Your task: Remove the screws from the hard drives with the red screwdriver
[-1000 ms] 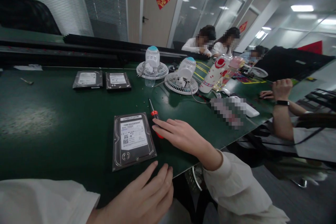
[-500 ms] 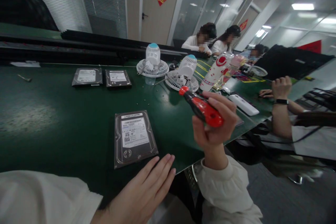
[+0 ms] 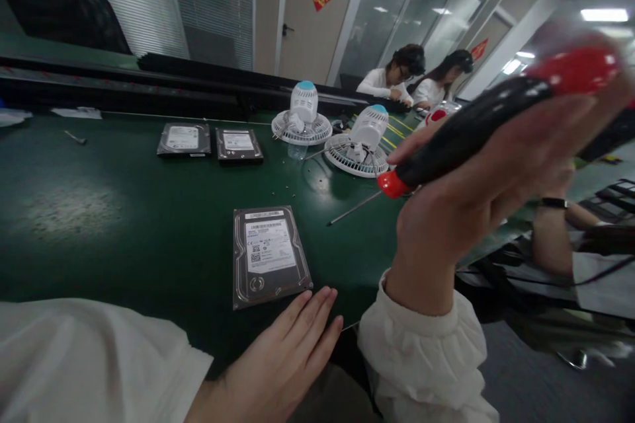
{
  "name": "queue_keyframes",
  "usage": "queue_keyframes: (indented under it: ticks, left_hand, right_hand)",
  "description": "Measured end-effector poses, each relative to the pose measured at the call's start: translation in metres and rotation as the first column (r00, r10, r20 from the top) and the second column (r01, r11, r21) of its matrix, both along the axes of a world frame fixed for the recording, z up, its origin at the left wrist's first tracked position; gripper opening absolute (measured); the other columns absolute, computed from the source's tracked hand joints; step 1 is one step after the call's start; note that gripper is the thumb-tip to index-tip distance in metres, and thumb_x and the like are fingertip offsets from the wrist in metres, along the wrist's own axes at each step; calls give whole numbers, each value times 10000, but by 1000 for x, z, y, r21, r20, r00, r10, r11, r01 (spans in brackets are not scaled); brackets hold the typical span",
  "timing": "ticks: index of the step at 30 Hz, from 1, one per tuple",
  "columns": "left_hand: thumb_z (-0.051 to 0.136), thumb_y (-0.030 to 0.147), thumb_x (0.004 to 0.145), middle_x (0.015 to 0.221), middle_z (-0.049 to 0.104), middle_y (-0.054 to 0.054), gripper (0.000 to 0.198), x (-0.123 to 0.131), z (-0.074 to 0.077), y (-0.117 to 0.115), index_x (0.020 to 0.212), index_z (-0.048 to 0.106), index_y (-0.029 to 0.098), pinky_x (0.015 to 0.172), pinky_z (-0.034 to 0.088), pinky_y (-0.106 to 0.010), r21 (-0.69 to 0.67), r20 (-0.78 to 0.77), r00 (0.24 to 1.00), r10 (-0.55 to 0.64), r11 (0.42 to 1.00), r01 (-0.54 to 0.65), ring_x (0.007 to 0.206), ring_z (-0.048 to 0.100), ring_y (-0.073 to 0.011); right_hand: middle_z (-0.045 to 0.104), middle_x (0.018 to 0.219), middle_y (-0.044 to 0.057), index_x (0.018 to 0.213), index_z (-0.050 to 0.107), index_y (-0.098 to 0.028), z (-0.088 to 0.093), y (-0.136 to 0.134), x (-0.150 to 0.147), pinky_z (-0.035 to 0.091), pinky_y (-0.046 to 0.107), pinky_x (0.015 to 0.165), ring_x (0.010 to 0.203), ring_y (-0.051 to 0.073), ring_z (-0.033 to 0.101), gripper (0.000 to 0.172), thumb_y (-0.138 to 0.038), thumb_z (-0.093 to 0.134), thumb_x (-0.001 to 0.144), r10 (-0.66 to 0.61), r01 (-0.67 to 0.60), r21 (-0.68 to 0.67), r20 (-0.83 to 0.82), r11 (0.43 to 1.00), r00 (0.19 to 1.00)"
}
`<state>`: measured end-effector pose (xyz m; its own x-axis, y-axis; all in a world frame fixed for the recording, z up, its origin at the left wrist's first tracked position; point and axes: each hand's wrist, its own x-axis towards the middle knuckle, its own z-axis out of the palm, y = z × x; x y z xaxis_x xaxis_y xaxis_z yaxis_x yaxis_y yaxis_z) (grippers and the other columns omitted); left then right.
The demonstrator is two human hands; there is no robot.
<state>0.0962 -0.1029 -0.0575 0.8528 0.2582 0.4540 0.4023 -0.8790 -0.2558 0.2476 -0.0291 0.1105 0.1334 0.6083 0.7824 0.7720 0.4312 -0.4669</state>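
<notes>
My right hand (image 3: 446, 218) is raised over the table's right side, its fingers around the red and black handle of a screwdriver (image 3: 471, 125). The thin metal shaft points down and left, its tip in the air to the right of a hard drive (image 3: 270, 251). That drive lies flat, its white label facing up. My left hand (image 3: 292, 350) rests with outstretched fingers by the drive's near right corner; whether the fingertips touch it I cannot tell. Several tiny screws (image 3: 293, 195) are scattered behind the drive.
Two more hard drives, one (image 3: 183, 139) beside another (image 3: 239, 145), lie farther back. Two white fans, one upturned (image 3: 303, 109) and one nearer (image 3: 364, 145), stand behind a small clear cup (image 3: 297, 151). A co-worker's forearm (image 3: 550, 238) is at the right; other people sit at the back.
My right hand has risen to the right, closer to the camera, and the screwdriver has swung round so its shaft points left. The view has turned slightly left; my left hand stays by the drive.
</notes>
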Motion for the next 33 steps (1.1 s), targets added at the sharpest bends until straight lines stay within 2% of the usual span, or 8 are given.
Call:
queue_keyframes:
  ticks: [2, 3, 5, 7, 10, 14, 22, 33]
  left_hand:
    - [557, 366, 895, 1510, 544, -204, 556, 0, 0, 0, 1385, 625, 113, 1260, 93, -519, 0, 6, 1000, 1, 1000, -1, 1424, 478, -344]
    - [583, 379, 881, 1507, 546, -208, 566, 0, 0, 0, 1379, 630, 114, 1259, 99, -523, 5, 8, 1000, 4, 1000, -4, 1423, 478, -347]
    - [629, 398, 858, 1504, 552, -203, 583, 0, 1, -1, 1372, 637, 124, 1258, 119, -523, 20, -3, 1000, 16, 1000, -16, 1427, 474, -344]
    - [655, 407, 849, 1495, 565, -190, 580, 0, 3, -2, 1364, 645, 141, 1255, 139, -520, 35, -17, 999, 29, 999, -28, 1422, 483, -336]
    - [665, 429, 850, 1476, 586, -182, 574, 1, 6, -2, 1355, 651, 156, 1241, 170, -520, 39, -25, 999, 40, 998, -39, 1402, 509, -337]
    - [693, 449, 828, 1466, 593, -191, 590, 2, 8, -2, 1344, 651, 166, 1226, 192, -518, 36, -31, 999, 45, 998, -44, 1392, 521, -351]
    - [661, 433, 858, 1439, 611, -209, 555, 2, 9, -2, 1331, 630, 144, 1194, 237, -509, 28, -41, 999, 32, 999, -31, 1367, 551, -349]
    - [614, 403, 899, 1389, 657, -187, 458, 3, 17, 3, 1280, 639, 150, 1163, 262, -506, 45, -59, 998, 5, 999, -2, 1311, 602, -331]
  right_hand:
    - [484, 1246, 111, 1366, 201, -253, -1, 11, -7, 490, 200, 586, 730, 57, 611, 382, -393, 53, 1043, -34, 56, 97, -215, 994, 976]
    - [514, 1049, 60, 1269, 268, -237, -5, 18, -8, 437, 171, 520, 616, 30, 550, 327, -390, 83, 1046, -16, 51, 124, -270, 991, 963]
    - [387, 767, -40, 1066, 335, -234, -15, 33, -7, 329, 140, 435, 462, 11, 430, 242, -443, 217, 1042, 163, -41, 245, -504, 969, 848]
    - [341, 677, -75, 960, 326, -239, -25, 44, -1, 286, 141, 406, 416, 18, 397, 226, -457, 330, 1021, 283, -93, 323, -613, 942, 738]
    - [364, 594, -92, 914, 299, -244, -36, 51, 8, 245, 171, 374, 374, 45, 365, 281, -507, 329, 1010, 298, -119, 303, -657, 945, 692]
    - [378, 586, -83, 938, 288, -250, -38, 48, 7, 239, 199, 360, 362, 64, 327, 270, -500, 236, 1023, 280, -150, 246, -675, 958, 683]
    - [473, 794, -26, 1033, 282, -271, -39, 37, -15, 310, 195, 404, 432, 52, 339, 195, -421, 159, 1048, 226, -171, 148, -562, 974, 796]
    - [398, 832, -5, 1048, 283, -288, -43, 37, -18, 286, 232, 390, 439, 66, 347, 109, -376, 221, 1031, 367, -275, 253, -472, 927, 802]
